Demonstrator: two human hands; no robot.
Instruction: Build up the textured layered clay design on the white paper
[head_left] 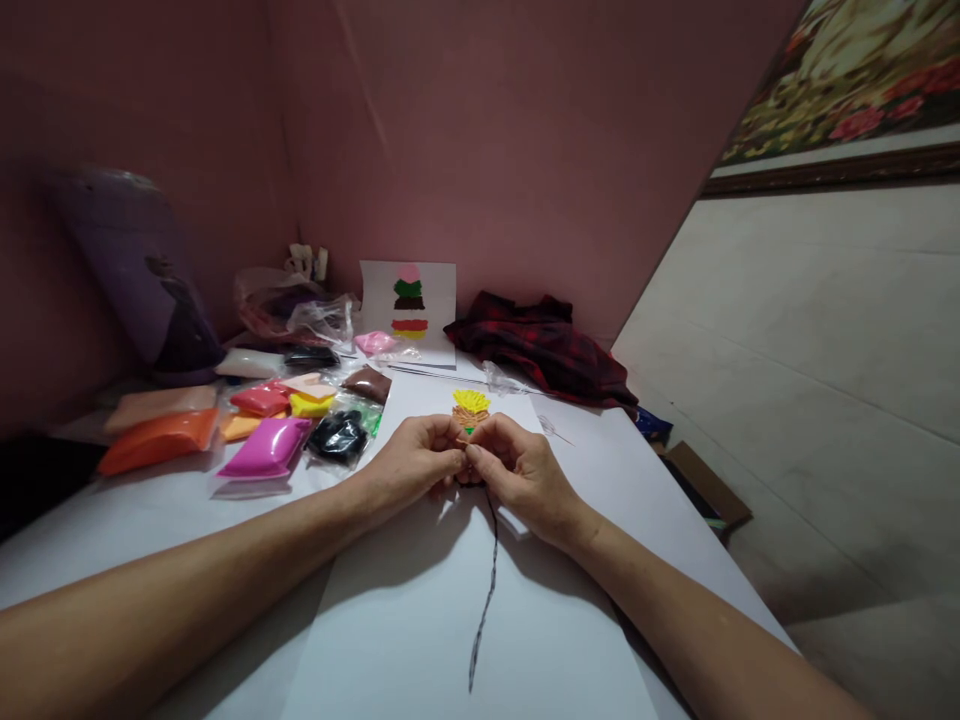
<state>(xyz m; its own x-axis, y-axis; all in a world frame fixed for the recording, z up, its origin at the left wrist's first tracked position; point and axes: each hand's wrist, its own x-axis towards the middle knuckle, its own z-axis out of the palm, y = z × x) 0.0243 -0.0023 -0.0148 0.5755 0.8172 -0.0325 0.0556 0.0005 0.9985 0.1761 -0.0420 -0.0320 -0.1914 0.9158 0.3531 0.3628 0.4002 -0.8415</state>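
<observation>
Two walls fill the back, one pink (487, 130) and one of pale panels (825, 350), above a white-covered table (135, 520). On it lies a large white sheet of paper (360, 660) in front of the person. A framed floral painting (870, 80) hangs at upper right; a purple container (127, 240) with a dark-gowned figure on its side stands at the left. A red-and-black plaid cloth (540, 345) lies bunched against the pink wall.

The left hand (416, 455) and right hand (529, 465) meet over the sheet, fingers curled and thumbs drawn in to the forefingers. Each is closed to a pinch; whether either has hold of a tiny piece I cannot tell.

Behind them, a smaller sheet with coloured shapes (442, 320) leans on the wall. To the left of the hands sit clear-wrapped packets: orange (161, 440), magenta (264, 448), black (337, 437) and, farther back, brown (367, 383). The yellow, orange-brown and green design (470, 402) is on the large sheet, just beyond the fingertips and partly hidden by them. A thin dark line (493, 570) trails from beneath the hands toward the person.
</observation>
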